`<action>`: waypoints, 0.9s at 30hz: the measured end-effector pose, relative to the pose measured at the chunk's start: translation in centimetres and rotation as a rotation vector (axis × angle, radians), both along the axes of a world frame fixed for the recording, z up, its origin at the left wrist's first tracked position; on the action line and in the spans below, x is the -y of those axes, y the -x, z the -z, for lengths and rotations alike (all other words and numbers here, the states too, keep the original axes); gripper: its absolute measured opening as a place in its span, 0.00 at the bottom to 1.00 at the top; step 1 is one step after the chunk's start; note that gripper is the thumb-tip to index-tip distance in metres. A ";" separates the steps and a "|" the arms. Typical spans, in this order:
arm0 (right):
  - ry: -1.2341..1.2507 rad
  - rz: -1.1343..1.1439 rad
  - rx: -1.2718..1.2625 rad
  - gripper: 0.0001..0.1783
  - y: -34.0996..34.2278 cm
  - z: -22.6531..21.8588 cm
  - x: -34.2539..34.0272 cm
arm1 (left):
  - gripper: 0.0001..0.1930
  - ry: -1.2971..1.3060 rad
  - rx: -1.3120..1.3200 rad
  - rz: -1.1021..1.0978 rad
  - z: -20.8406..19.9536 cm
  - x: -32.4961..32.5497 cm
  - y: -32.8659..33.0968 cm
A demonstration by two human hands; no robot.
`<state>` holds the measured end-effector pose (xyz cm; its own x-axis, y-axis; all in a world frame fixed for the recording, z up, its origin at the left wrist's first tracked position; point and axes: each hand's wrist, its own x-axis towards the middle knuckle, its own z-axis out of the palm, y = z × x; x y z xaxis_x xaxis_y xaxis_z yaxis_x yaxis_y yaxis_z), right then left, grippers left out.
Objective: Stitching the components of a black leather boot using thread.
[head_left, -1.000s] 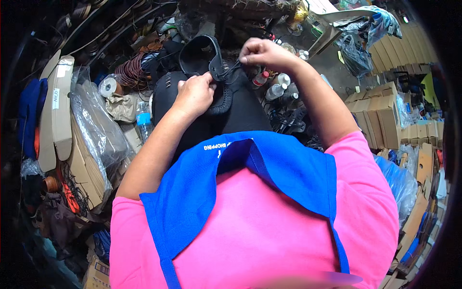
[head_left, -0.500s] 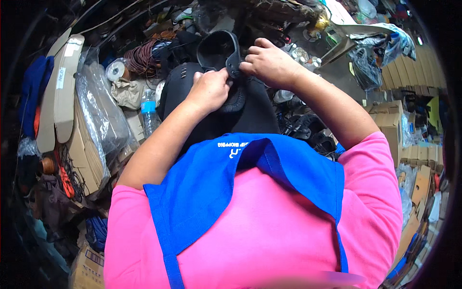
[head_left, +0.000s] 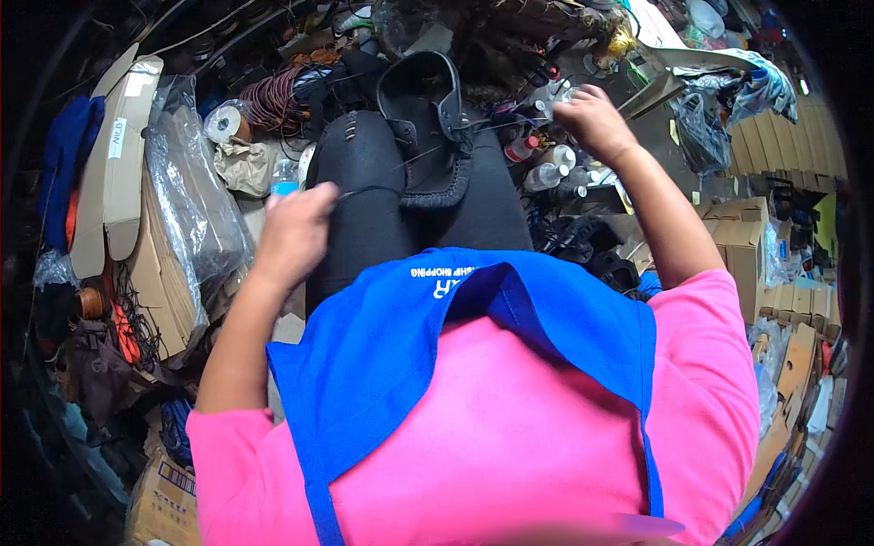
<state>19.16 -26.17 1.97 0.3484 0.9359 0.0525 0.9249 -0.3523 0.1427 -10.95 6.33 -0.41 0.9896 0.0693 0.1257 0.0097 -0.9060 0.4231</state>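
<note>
A black slip-on shoe [head_left: 435, 168] with a stitched toe and a raised heel strap [head_left: 421, 75] rests on my black-clad thighs. Dark thread [head_left: 373, 189] runs out from its side in both directions. My left hand [head_left: 299, 229], closed on the thread, is beside my left thigh, away from the shoe. Over to the right, my right hand [head_left: 590, 120] is also closed on the thread, which stretches across above my right thigh. Any needle or tool in the fingers is too small to make out. Neither hand touches the shoe.
Several small bottles [head_left: 546, 175] stand right of my legs, near black footwear pieces [head_left: 578, 238]. On the left are a thread spool [head_left: 224, 124], coiled brown cord [head_left: 271, 98], a plastic bottle [head_left: 285, 175] and plastic-wrapped cardboard [head_left: 187, 182]. Cardboard boxes [head_left: 737, 232] stand at right.
Both hands have left the shoe's strap and moved apart, the left down and leftward, the right out to the right. Thread now shows drawn out between them and the shoe.
</note>
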 end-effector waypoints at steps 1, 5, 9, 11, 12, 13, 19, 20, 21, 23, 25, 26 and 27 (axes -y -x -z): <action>-0.066 0.233 -0.319 0.09 -0.2 -0.7 0.6 | 0.05 0.152 -0.020 -0.059 0.5 -1.5 0.9; -0.822 0.533 -1.425 0.09 0.0 -1.4 1.0 | 0.03 0.870 0.132 -0.217 -1.9 -1.9 0.2; -1.323 0.211 -1.947 0.07 1.3 0.1 -3.1 | 0.07 1.143 0.403 -0.040 -5.7 2.1 -4.7; -1.449 0.164 -2.151 0.08 2.8 0.4 -5.3 | 0.09 1.758 0.448 -0.002 -6.7 4.4 -6.1; -1.466 0.168 -2.243 0.09 3.4 0.2 -5.8 | 0.09 1.761 0.450 -0.001 -5.9 4.1 -6.2; -1.518 0.283 -2.146 0.10 3.9 -0.1 -6.1 | 0.10 1.756 0.304 0.087 -4.5 3.2 -5.9; -1.572 0.672 -1.510 0.06 0.4 0.7 2.6 | 0.10 1.071 0.241 -0.595 3.6 -4.9 -0.7; -1.519 0.428 -1.659 0.06 -1.7 1.6 7.7 | 0.11 1.335 0.278 -0.527 3.8 -6.3 0.2; -1.529 0.571 -1.546 0.07 -1.0 0.9 8.4 | 0.12 1.322 0.263 -0.461 4.0 -6.1 0.9; -1.457 0.605 -1.466 0.08 -0.7 0.8 8.7 | 0.12 1.307 0.244 -0.398 4.4 -5.4 1.8; -1.449 0.691 -1.399 0.09 -0.5 1.3 8.3 | 0.09 1.360 0.284 -0.492 5.0 -5.5 1.1; -1.431 0.739 -1.368 0.09 -0.4 1.8 8.5 | 0.09 1.360 0.285 -0.484 4.8 -5.7 0.7; -1.368 0.653 -1.418 0.08 -1.5 2.7 9.7 | 0.09 1.354 0.285 -0.466 4.5 -5.9 0.4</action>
